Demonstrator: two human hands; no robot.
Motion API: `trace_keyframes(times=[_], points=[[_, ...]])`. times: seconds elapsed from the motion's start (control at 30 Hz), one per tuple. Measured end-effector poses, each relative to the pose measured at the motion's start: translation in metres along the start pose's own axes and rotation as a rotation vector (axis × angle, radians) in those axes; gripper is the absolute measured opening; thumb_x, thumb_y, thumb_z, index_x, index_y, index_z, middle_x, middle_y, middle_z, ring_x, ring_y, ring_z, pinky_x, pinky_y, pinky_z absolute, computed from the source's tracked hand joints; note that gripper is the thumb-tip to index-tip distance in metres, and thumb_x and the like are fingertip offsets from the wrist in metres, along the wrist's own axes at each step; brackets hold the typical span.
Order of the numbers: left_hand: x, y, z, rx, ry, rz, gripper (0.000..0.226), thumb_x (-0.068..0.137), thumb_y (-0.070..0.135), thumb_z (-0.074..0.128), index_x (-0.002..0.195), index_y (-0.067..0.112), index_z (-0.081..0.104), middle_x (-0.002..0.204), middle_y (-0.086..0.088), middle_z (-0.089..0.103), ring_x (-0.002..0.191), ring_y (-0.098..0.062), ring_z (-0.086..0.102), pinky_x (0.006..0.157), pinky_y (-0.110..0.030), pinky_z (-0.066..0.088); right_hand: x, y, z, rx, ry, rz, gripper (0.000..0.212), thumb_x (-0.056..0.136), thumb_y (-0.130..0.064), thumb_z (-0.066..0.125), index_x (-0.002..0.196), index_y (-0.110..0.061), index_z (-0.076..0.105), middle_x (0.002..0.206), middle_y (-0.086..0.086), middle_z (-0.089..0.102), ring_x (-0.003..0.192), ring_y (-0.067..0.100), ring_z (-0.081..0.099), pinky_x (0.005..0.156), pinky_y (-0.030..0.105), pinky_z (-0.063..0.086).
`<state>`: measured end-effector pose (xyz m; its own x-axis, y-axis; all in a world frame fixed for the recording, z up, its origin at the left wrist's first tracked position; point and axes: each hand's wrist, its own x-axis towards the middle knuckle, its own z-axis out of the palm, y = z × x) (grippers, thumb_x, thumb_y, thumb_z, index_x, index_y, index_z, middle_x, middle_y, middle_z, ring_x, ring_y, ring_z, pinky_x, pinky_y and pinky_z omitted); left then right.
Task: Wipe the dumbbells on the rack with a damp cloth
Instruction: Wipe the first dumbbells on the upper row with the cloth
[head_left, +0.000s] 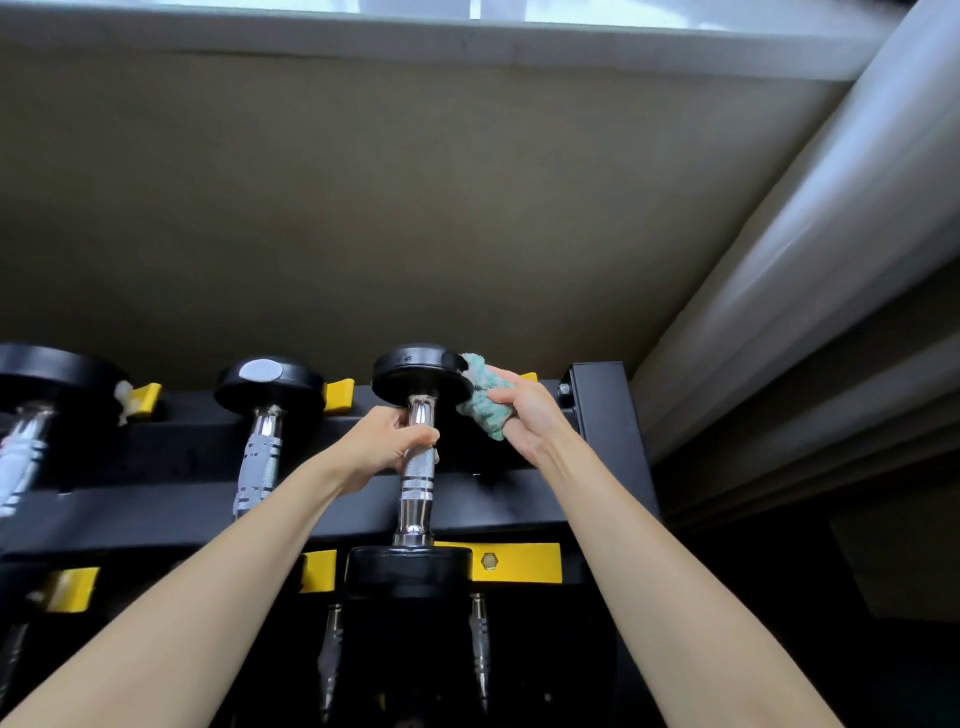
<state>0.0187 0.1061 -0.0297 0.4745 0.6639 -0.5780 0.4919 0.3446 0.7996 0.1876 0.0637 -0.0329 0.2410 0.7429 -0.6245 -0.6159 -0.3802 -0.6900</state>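
Observation:
A black dumbbell (420, 499) with a chrome handle lies on the top tier of the black and yellow rack (519, 509), at its right end. My left hand (387, 441) grips the upper part of that chrome handle. My right hand (530, 415) holds a bunched green cloth (483, 397) against the right side of the dumbbell's far head. The near head rests at the rack's front rail.
Two more dumbbells (262, 415) lie to the left on the same tier. Further handles show on a lower tier (480, 644). A beige wall stands behind the rack, with a window above. Pale curtains (805, 260) hang to the right of the rack's end post (602, 410).

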Motion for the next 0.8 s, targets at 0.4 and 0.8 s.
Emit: trace_keyframes(times=[0.4,0.8], points=[[0.011,0.003,0.030,0.131,0.135,0.009,0.016,0.080,0.012,0.062,0.074,0.011,0.047,0.066,-0.004,0.048,0.057,-0.015,0.044,0.054,-0.025,0.038,-0.020,-0.014,-0.014,0.113,0.065,-0.053,0.049,0.090,0.014,0.029,0.134,0.001,0.046,0.128,0.023,0.055,0.100,0.030,0.056,0.081,0.033,0.046],[0.023,0.007,0.059,0.263,0.229,-0.014,0.019,0.075,0.021,0.066,0.071,0.009,0.051,0.072,-0.008,0.057,0.061,-0.021,0.053,0.053,-0.025,0.042,-0.041,-0.026,-0.005,0.362,-0.121,-0.013,0.035,0.094,0.006,0.029,0.120,0.000,0.052,0.104,0.017,0.060,0.089,0.026,0.058,0.084,0.035,0.045]])
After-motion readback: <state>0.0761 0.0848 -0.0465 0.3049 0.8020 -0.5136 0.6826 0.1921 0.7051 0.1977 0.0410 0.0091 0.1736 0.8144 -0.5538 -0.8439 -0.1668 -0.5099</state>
